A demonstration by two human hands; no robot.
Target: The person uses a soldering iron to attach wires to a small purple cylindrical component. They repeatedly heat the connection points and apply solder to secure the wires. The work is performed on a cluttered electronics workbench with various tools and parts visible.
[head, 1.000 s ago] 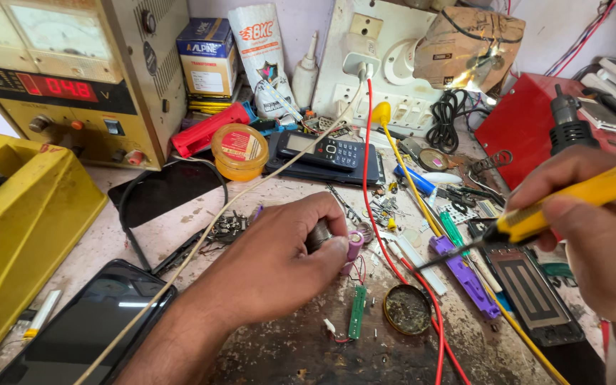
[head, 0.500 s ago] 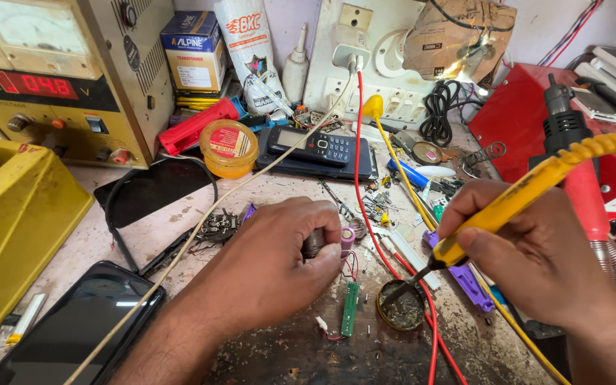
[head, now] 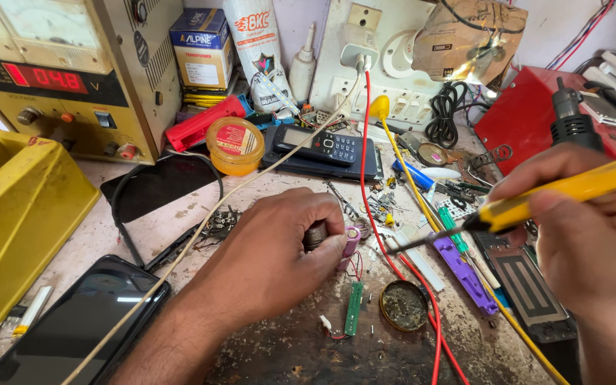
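Note:
My left hand (head: 272, 249) rests on the worn bench and pinches a small pink cylindrical cell (head: 351, 241) with thin wires against a dark round part. My right hand (head: 593, 235) grips a yellow-handled soldering iron (head: 536, 199); its dark tip (head: 393, 248) points left, a short way right of the pink cell. A narrow green circuit board (head: 353, 308) lies below the cell. A round tin of flux (head: 403, 305) sits just right of the board. A red wire (head: 393, 264) runs down the bench between cell and tin.
A yellow bench power supply (head: 58, 78) with a red display stands at back left, with a yellow case (head: 16, 228) in front of it. A black phone (head: 80, 328) lies at front left, a keypad phone (head: 322, 146) and an orange-lidded jar (head: 235, 145) at the back. A purple strip (head: 465, 271) and tools clutter the right.
My right hand has lifted the soldering iron away from the flux tin and moved it up and to the right. My left hand has stayed on the pink cell.

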